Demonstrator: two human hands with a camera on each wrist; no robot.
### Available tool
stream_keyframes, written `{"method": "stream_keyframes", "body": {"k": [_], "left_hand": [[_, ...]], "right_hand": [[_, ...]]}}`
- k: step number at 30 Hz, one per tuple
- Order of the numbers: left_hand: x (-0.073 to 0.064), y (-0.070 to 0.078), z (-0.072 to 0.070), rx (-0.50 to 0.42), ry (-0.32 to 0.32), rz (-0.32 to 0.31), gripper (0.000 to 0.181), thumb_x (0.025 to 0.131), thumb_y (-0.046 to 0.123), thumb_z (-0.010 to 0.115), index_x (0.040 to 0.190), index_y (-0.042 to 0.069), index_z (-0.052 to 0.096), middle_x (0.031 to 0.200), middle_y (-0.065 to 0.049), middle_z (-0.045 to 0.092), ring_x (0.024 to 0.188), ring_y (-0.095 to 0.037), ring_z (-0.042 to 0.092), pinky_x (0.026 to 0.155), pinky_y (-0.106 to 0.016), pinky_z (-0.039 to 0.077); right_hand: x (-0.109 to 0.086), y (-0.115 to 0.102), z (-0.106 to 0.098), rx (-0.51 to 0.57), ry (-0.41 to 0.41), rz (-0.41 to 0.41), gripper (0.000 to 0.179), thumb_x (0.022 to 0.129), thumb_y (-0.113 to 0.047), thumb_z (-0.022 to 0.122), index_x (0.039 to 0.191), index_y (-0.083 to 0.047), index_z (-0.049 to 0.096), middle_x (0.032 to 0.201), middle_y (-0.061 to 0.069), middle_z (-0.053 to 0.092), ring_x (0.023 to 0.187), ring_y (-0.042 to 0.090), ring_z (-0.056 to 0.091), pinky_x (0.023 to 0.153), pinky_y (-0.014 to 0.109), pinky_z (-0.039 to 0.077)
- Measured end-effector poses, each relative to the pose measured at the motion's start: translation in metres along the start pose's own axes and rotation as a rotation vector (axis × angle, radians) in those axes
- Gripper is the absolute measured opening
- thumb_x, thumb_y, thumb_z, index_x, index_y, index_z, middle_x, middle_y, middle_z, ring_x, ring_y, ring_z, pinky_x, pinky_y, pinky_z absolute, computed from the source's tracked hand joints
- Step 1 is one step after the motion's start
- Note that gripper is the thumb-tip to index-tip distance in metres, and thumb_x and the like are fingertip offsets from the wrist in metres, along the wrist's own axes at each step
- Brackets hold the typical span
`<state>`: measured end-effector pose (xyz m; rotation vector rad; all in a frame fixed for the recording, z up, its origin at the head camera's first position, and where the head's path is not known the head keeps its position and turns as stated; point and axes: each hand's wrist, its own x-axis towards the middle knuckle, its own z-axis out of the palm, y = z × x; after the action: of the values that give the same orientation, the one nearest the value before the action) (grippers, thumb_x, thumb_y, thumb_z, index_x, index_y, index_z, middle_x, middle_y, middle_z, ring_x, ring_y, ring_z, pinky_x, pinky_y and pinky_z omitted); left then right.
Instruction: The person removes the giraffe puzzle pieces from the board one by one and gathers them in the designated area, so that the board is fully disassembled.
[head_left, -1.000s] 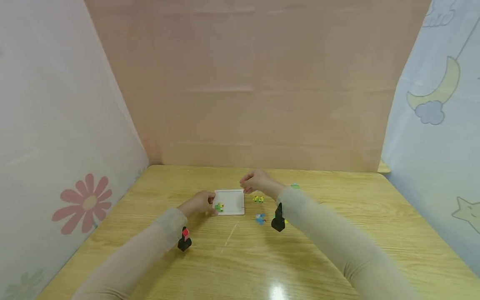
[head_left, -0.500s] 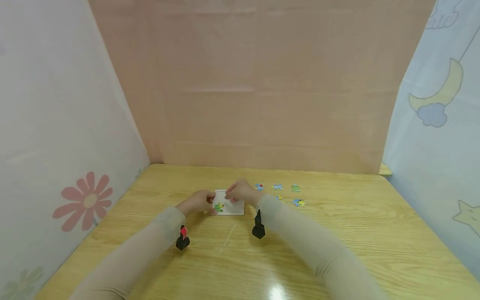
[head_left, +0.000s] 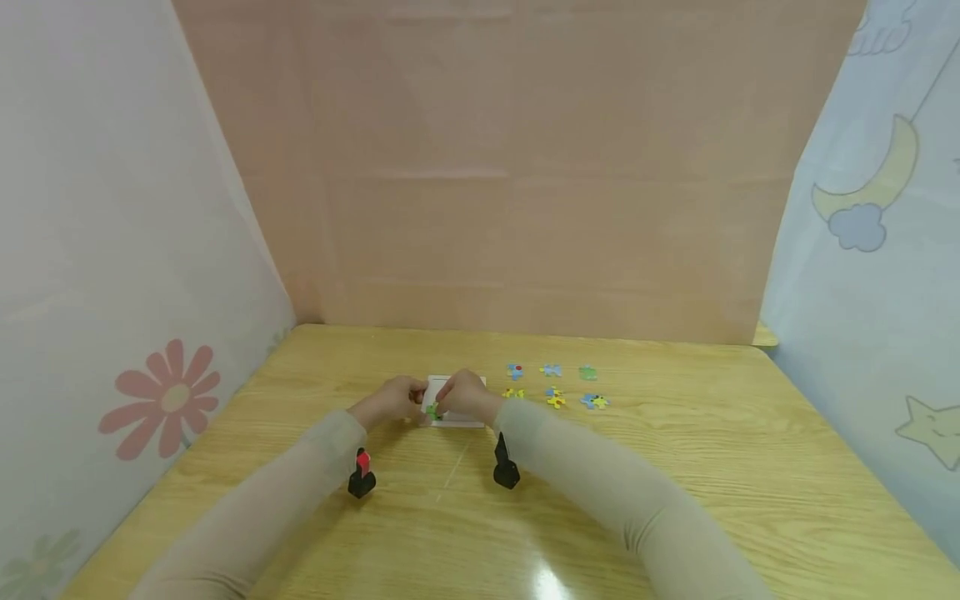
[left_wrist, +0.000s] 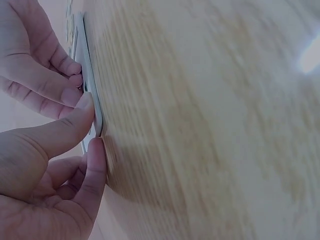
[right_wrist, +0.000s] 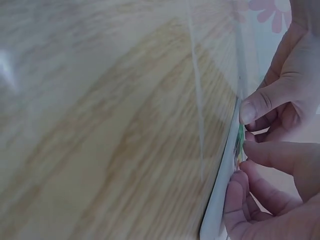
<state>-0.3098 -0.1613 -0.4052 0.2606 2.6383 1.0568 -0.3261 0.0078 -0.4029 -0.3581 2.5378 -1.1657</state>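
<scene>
A shallow white puzzle tray (head_left: 467,425) lies on the table. My left hand (head_left: 392,397) grips its left side, the thumb on top of the rim and a finger against the outer edge in the left wrist view. Over the tray's left part, my right hand (head_left: 467,393) has its fingertips pinched down at a puzzle piece, mostly covered by the fingers. A green puzzle piece (head_left: 432,412) shows in the tray's near left corner, right at those fingertips. The right wrist view gives green and a touch of red between both hands, close against the tray edge (right_wrist: 217,207).
Right of the tray lie loose jigsaw pieces in rows: a blue one with a red dot (head_left: 514,371), a blue one (head_left: 551,369), a green one (head_left: 588,372) and several yellowish ones (head_left: 556,398). The right sleeve (head_left: 585,450) covers part of the table (head_left: 750,433).
My right hand has moved left from beyond the tray's far right corner to its near left part, beside the green piece. The left hand stays at the tray's left edge.
</scene>
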Motion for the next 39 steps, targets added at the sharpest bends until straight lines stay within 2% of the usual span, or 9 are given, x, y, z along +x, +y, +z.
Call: {"method": "stream_keyframes", "body": {"k": [4,8,12,15,17,25,30,34,39], "left_hand": [[-0.001,0.0,0.002,-0.025,-0.01,-0.008,0.069,0.077,0.005,0.08,0.138,-0.007,0.048,0.09,-0.006,0.047,0.082,-0.018,0.044,0.065,-0.025,0.037],[-0.001,0.001,0.003,-0.024,-0.022,-0.034,0.078,0.078,0.006,0.079,0.144,-0.004,0.039,0.093,-0.007,0.047,0.083,-0.019,0.046,0.066,-0.025,0.038],[0.0,0.001,0.004,-0.016,-0.018,-0.05,0.079,0.079,0.007,0.079,0.145,-0.004,0.038,0.098,-0.008,0.051,0.088,-0.02,0.047,0.07,-0.025,0.04],[-0.001,0.001,0.004,-0.006,-0.012,-0.053,0.079,0.078,0.007,0.08,0.145,-0.004,0.038,0.102,-0.008,0.052,0.09,-0.02,0.047,0.072,-0.026,0.041],[-0.001,0.002,0.003,-0.004,-0.014,-0.054,0.08,0.079,0.008,0.08,0.145,-0.004,0.037,0.104,-0.008,0.053,0.091,-0.02,0.047,0.074,-0.026,0.042],[-0.003,0.003,0.001,0.018,-0.003,-0.049,0.08,0.078,0.007,0.08,0.144,-0.006,0.038,0.1,-0.007,0.053,0.088,-0.019,0.047,0.07,-0.025,0.04],[-0.003,0.002,0.001,0.029,0.002,-0.054,0.078,0.078,0.008,0.08,0.144,-0.005,0.04,0.092,-0.007,0.047,0.084,-0.018,0.044,0.066,-0.026,0.035],[-0.006,0.005,0.003,0.04,0.007,-0.065,0.079,0.078,0.009,0.081,0.144,-0.004,0.04,0.092,-0.006,0.047,0.085,-0.018,0.044,0.067,-0.027,0.035],[-0.006,0.008,0.004,0.059,0.011,-0.05,0.081,0.077,0.007,0.081,0.144,-0.006,0.038,0.091,-0.007,0.046,0.085,-0.018,0.043,0.066,-0.026,0.035]], "right_hand": [[-0.002,-0.002,0.003,-0.006,0.049,0.024,0.011,0.076,-0.008,0.08,0.086,-0.006,0.074,0.113,0.01,0.067,0.103,0.026,0.06,0.091,0.043,0.052],[-0.003,-0.003,0.006,0.002,0.103,0.056,0.008,0.078,-0.009,0.079,0.083,-0.008,0.073,0.115,0.01,0.067,0.102,0.025,0.06,0.09,0.041,0.052],[-0.003,-0.004,0.007,0.044,0.119,0.061,0.004,0.082,-0.008,0.075,0.083,-0.005,0.073,0.097,0.009,0.071,0.083,0.02,0.063,0.074,0.033,0.055],[-0.003,-0.004,0.005,0.122,0.091,0.054,0.005,0.084,-0.006,0.072,0.085,-0.001,0.073,0.081,0.008,0.07,0.066,0.016,0.063,0.061,0.026,0.055],[-0.005,-0.003,0.003,0.177,0.073,0.061,0.006,0.085,-0.005,0.071,0.087,0.0,0.073,0.077,0.007,0.069,0.061,0.014,0.062,0.057,0.024,0.054],[-0.02,-0.002,-0.014,0.28,0.043,0.102,0.015,0.09,-0.004,0.065,0.102,0.003,0.071,0.093,0.012,0.072,0.071,0.017,0.066,0.069,0.03,0.058],[-0.027,0.004,-0.028,0.327,0.011,0.087,0.017,0.091,-0.001,0.062,0.104,0.005,0.069,0.092,0.012,0.068,0.069,0.016,0.062,0.074,0.033,0.059],[-0.032,0.01,-0.04,0.338,0.013,0.081,0.02,0.09,0.002,0.061,0.108,0.008,0.067,0.091,0.013,0.066,0.069,0.016,0.062,0.072,0.034,0.059],[-0.04,0.017,-0.059,0.31,0.036,0.1,0.024,0.091,0.001,0.061,0.113,0.007,0.066,0.092,0.012,0.066,0.073,0.018,0.064,0.077,0.037,0.059]]}}
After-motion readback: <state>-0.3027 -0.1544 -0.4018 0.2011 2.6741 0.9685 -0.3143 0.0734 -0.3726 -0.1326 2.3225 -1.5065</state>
